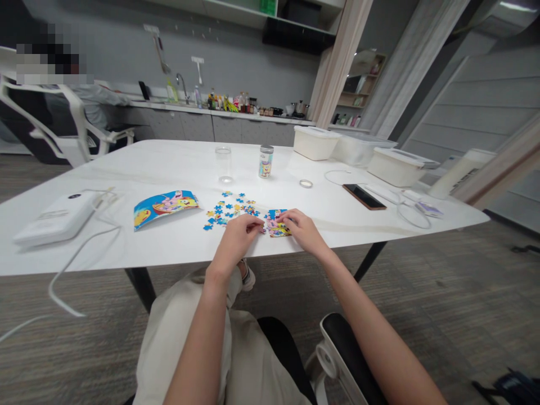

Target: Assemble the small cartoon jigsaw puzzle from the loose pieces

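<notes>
Loose jigsaw pieces (228, 210), mostly blue and yellow, lie scattered near the table's front edge. To their right is a joined section of jigsaw puzzle (277, 229) with a colourful cartoon picture. My left hand (239, 235) is between the two, thumb and fingers pinched at a small jigsaw piece beside the joined section's left edge; the fingers partly hide it. Over the right part of that section, my right hand (304, 229) has bent fingers pressing on the puzzle and covering some of it. A curved picture sheet (165, 207) with cartoon figures lies farther left.
Behind the pieces stand a clear jar (224, 164) and a lidded cartoon canister (265, 162). A ring (306, 183), a phone (364, 197) and cables lie rightward, before white bins (316, 143). A white device (59, 216) is at left. A person sits beyond.
</notes>
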Demonstrator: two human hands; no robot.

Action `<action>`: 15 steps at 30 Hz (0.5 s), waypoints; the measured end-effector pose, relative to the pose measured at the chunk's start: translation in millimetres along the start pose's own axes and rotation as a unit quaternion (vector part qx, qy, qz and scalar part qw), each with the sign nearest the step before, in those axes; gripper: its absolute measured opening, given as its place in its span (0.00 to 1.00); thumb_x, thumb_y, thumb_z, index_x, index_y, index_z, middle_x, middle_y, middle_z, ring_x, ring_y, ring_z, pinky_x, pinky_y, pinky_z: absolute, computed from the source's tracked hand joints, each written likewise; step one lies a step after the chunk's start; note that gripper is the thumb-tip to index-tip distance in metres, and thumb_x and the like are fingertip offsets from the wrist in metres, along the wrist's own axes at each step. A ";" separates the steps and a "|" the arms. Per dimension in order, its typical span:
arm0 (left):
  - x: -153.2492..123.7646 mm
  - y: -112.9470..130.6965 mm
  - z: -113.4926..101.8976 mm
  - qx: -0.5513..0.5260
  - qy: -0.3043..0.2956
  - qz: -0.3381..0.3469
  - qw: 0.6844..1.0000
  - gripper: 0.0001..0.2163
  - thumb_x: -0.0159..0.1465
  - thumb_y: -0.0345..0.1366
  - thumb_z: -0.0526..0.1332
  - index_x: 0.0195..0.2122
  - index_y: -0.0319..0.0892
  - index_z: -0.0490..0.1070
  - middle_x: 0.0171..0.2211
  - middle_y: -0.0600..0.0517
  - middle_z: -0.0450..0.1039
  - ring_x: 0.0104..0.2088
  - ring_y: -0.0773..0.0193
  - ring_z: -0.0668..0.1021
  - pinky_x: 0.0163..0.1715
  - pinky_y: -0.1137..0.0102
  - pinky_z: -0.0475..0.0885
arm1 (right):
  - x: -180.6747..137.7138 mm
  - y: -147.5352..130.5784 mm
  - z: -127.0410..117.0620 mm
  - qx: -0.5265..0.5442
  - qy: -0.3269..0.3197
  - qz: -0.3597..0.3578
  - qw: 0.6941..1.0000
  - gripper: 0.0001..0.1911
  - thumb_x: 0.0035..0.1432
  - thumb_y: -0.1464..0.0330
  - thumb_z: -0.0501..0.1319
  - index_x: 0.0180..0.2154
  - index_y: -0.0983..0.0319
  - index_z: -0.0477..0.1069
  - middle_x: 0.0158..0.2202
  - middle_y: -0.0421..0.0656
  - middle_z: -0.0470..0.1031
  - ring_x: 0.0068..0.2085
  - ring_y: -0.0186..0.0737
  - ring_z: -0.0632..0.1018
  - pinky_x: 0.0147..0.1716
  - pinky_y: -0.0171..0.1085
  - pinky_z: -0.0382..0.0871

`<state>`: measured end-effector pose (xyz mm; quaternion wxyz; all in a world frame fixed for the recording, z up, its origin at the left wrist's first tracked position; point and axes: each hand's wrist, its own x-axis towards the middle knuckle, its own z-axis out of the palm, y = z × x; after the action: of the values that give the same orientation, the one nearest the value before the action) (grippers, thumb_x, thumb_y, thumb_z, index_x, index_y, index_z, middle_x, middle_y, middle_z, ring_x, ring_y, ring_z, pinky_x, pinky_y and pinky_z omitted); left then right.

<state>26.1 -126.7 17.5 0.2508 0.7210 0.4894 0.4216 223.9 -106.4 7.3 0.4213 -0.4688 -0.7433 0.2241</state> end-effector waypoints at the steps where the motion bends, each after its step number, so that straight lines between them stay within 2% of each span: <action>1: 0.6 0.6 1.2 0.015 -0.004 0.011 1.000 0.08 0.58 0.30 0.59 0.33 0.43 0.78 0.34 0.50 0.80 0.36 0.60 0.79 0.42 0.66 0.73 | -0.3 -1.0 -0.3 -0.004 -0.001 -0.002 1.000 0.13 0.59 0.72 0.55 0.32 0.59 0.79 0.41 0.44 0.77 0.47 0.41 0.76 0.53 0.42 0.66; 8: 8.3 -2.8 5.5 0.092 -0.021 0.055 0.994 0.09 0.60 0.28 0.59 0.35 0.44 0.80 0.35 0.49 0.79 0.38 0.58 0.78 0.44 0.63 0.72 | -3.8 -9.2 -1.9 -0.054 -0.045 -0.029 0.997 0.13 0.60 0.70 0.57 0.35 0.55 0.82 0.46 0.44 0.78 0.49 0.42 0.76 0.54 0.44 0.66; 15: 8.3 -2.8 5.7 0.120 -0.039 0.084 0.988 0.12 0.62 0.26 0.56 0.35 0.43 0.79 0.37 0.48 0.77 0.40 0.59 0.77 0.46 0.64 0.71 | -5.0 -10.3 0.0 -0.091 -0.053 -0.031 0.994 0.13 0.60 0.70 0.58 0.33 0.54 0.82 0.45 0.43 0.79 0.48 0.44 0.77 0.53 0.45 0.68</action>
<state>31.0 -117.6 15.4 0.1448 0.8004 0.4636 0.3513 219.7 -115.6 12.7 0.3437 -0.4695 -0.7960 0.1668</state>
